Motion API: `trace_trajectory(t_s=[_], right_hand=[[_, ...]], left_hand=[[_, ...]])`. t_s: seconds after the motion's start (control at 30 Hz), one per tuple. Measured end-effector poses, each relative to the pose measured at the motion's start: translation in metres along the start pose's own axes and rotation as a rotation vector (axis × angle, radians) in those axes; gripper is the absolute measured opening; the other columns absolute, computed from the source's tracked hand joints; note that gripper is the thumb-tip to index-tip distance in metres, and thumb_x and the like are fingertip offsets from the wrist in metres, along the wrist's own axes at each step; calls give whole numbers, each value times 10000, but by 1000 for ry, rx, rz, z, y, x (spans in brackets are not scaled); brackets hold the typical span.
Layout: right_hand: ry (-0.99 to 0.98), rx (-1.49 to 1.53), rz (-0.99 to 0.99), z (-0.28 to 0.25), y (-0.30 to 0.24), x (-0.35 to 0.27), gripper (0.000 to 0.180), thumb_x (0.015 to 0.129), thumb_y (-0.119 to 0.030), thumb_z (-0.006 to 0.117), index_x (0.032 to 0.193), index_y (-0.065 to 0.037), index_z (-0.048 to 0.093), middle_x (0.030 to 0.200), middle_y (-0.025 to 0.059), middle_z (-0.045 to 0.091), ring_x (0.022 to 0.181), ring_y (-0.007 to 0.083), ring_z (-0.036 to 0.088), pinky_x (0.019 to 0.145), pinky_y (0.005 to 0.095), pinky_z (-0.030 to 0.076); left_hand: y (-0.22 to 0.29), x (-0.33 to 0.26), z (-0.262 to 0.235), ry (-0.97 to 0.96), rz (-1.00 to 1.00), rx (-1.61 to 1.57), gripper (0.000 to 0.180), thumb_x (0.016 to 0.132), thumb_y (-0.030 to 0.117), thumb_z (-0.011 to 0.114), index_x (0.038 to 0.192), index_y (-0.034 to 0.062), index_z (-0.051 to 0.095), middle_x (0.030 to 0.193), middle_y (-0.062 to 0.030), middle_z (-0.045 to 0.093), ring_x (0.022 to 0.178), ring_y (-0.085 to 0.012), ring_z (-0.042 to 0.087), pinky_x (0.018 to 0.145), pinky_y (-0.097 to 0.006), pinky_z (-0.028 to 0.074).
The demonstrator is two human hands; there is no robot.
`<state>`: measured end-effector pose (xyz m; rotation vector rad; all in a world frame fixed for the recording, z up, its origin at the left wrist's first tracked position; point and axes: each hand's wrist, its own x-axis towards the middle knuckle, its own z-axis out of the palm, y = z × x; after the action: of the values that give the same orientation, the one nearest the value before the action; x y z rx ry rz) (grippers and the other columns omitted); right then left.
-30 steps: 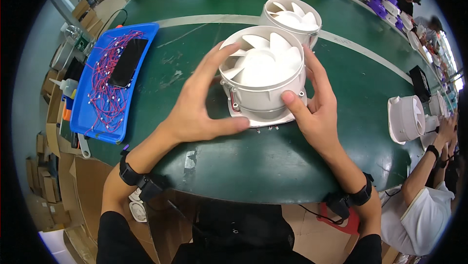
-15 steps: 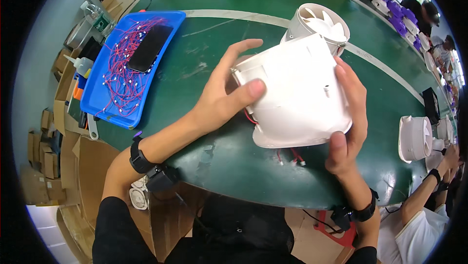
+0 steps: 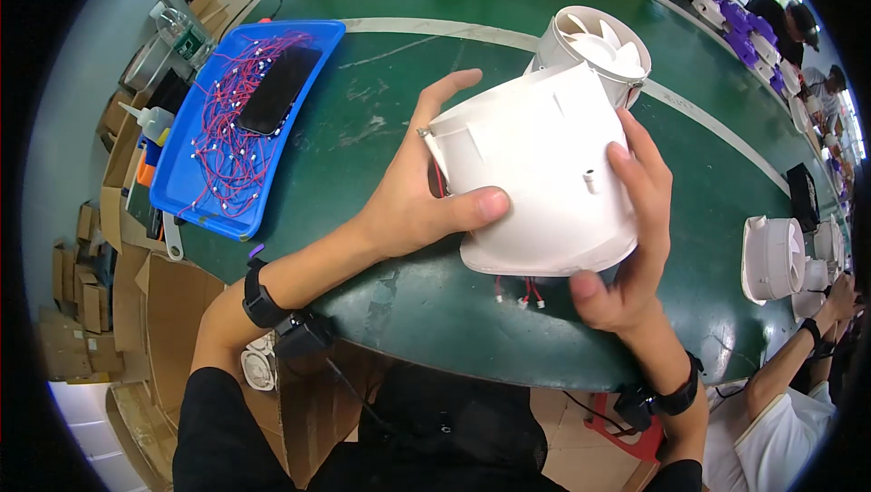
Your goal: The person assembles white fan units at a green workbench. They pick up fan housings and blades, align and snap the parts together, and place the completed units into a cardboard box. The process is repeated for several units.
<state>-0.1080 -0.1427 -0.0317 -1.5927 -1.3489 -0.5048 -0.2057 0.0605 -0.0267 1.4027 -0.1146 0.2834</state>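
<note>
Between my two hands is a white plastic housing [image 3: 544, 174], tilted above the green table [image 3: 399, 329]. My left hand [image 3: 426, 192] grips its left side, the thumb pressed on the front face and the fingers partly hidden behind. My right hand [image 3: 635, 229] clasps the right side, with the thumb under the lower flange and the fingers along the edge. Red wires show at the left edge, and red leads with small white connectors [image 3: 523, 302] hang below the housing. Just behind it stands a white fan unit [image 3: 603, 47] with its blades facing up.
A blue tray [image 3: 259, 220] of red wires and a black phone [image 3: 279, 90] lies at the left. A squeeze bottle [image 3: 152, 120] and a plastic water bottle [image 3: 181, 36] are beyond it. Another fan unit [image 3: 771, 259] and a co-worker's arm [image 3: 803, 347] are at the right.
The housing has turned and shifted slightly left in my hands. My right hand has moved left with it, and the hanging connectors have swung left.
</note>
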Motion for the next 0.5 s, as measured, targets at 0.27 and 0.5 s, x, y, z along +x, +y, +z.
trace_trajectory(t_s=[0.27,0.5], right_hand=[[-39,-11,45,-2,1,2,732,736,-305,698,1350,12,453,1360,327,391,1205,420,444,995,475,360],[-46,404,415,4,-2,-1,813,788,-181,684,1452,6,254,1387,275,403,1214,390,494,888,431,496]], left_hand=[[-11,3,-5,-77,206,242,1241,593,237,891,1467,56,28,1332,-200,441,1254,-298,431,1072,-408,318],[-5,0,-1,136,255,558,1152,555,310,895,1440,54,205,1301,-202,464,1221,-305,465,1035,-419,360]])
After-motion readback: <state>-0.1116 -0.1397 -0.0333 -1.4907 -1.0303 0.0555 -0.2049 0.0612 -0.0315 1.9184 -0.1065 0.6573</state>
